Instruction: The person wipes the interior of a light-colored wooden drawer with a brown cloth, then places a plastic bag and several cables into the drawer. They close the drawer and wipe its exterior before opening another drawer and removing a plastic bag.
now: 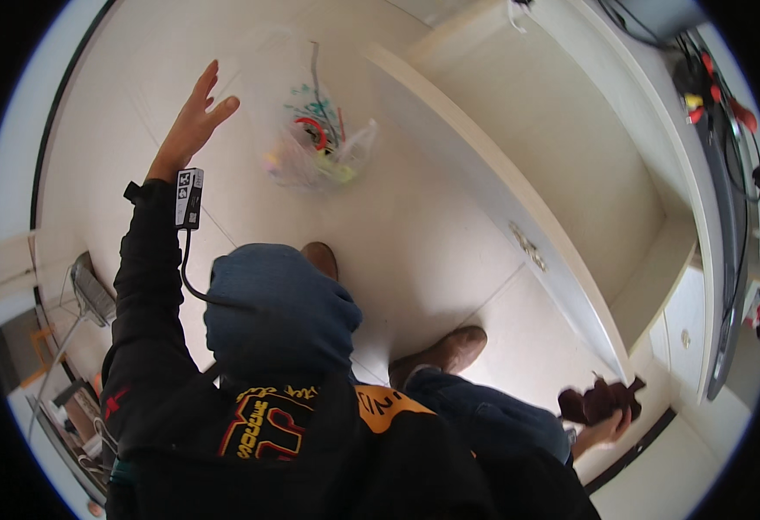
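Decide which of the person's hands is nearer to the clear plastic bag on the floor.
Left. The left hand is held open to the left of the plastic bag; the right hand, holding a dark maroon item, is much farther off, at the lower right near the open drawer.

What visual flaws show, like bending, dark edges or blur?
In the head view, the drawer front appears bowed; in the head view, the plastic bag looks soft and hazy; the head view also has black corners and bluish fringing.
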Demonstrator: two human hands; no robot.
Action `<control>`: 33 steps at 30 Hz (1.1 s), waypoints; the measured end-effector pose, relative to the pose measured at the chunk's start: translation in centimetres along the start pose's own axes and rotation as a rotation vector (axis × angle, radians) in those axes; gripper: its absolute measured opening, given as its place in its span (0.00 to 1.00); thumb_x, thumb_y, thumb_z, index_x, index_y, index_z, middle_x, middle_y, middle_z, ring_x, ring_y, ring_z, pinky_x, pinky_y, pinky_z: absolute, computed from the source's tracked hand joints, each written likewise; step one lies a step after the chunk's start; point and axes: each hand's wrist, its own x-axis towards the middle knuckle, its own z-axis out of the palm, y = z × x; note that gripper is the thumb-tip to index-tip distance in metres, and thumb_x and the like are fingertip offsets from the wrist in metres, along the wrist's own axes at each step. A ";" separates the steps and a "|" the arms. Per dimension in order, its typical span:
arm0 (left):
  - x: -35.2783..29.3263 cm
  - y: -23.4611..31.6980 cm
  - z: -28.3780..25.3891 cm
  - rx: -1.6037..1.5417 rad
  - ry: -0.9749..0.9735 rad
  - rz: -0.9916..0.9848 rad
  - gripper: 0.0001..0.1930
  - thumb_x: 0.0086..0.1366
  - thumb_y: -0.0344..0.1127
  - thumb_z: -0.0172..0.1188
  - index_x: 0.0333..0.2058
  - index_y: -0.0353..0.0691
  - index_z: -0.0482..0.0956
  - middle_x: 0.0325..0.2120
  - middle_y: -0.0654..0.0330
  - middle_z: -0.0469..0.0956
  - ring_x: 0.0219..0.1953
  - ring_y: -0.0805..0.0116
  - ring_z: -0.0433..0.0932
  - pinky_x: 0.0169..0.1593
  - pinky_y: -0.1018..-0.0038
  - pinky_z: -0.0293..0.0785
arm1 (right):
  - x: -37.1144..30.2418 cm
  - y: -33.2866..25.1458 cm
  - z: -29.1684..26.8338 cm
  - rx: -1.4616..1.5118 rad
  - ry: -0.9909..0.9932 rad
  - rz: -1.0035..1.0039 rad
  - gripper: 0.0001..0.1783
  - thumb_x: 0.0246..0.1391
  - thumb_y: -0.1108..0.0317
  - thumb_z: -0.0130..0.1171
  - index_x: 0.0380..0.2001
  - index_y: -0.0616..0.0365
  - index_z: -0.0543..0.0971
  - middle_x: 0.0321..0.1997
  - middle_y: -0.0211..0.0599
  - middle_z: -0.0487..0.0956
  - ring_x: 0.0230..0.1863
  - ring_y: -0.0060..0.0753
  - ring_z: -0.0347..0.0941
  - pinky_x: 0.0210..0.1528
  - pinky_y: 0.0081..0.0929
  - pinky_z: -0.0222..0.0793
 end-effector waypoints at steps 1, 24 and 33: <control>0.0 -0.4 1.1 -0.029 -0.021 0.016 0.47 0.62 0.56 0.59 0.70 0.40 0.46 0.69 0.50 0.50 0.71 0.57 0.49 0.70 0.60 0.48 | -0.6 0.3 0.5 0.084 -0.065 0.033 0.20 0.50 0.69 0.54 0.47 0.61 0.79 0.47 0.50 0.78 0.43 0.45 0.76 0.47 0.36 0.77; 0.4 0.8 15.2 0.607 -0.460 0.368 0.31 0.48 0.38 0.68 0.54 0.49 0.72 0.35 0.47 0.81 0.43 0.44 0.77 0.55 0.55 0.65 | -2.6 -9.5 0.5 0.312 -0.378 -0.364 0.20 0.46 0.67 0.56 0.43 0.66 0.78 0.45 0.43 0.79 0.49 0.38 0.74 0.59 0.35 0.65; -0.9 -2.9 9.1 0.257 -0.092 0.142 0.16 0.68 0.38 0.54 0.47 0.32 0.77 0.37 0.40 0.80 0.43 0.42 0.79 0.45 0.62 0.74 | -3.7 -9.8 2.4 0.307 -0.344 -0.309 0.17 0.46 0.72 0.58 0.42 0.63 0.80 0.44 0.39 0.80 0.48 0.35 0.74 0.58 0.32 0.65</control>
